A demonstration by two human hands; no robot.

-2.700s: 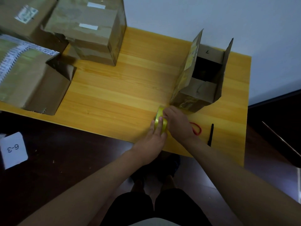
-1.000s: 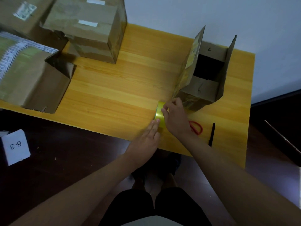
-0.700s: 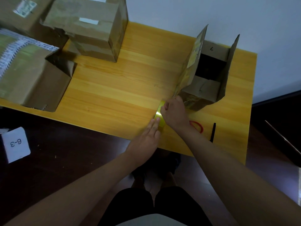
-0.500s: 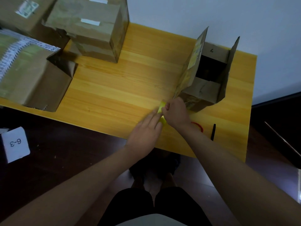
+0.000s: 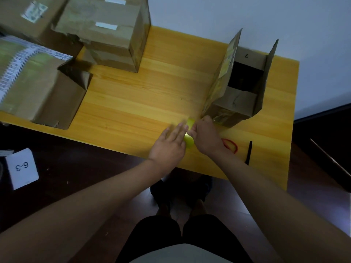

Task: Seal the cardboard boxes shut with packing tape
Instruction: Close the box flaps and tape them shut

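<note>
A yellow roll of packing tape (image 5: 189, 141) stands on edge on the wooden table (image 5: 144, 103), near its front edge. My left hand (image 5: 169, 145) lies against the roll's left side with its fingers straight. My right hand (image 5: 206, 137) is curled at the roll's right side and pinches the tape at its top. Just behind my hands stands an open cardboard box (image 5: 241, 82) with two tall flaps upright and the two short flaps folded in.
A box (image 5: 106, 33) with white labels stands at the back left, another box (image 5: 28, 14) behind it, and a box on its side (image 5: 38, 86) at the left edge. Red-handled scissors (image 5: 230, 146) and a black pen (image 5: 248, 152) lie right of my hands.
My left hand slid forward along the roll's left side, fingers now reaching past it. My right hand stayed on the roll, working at its top.
</note>
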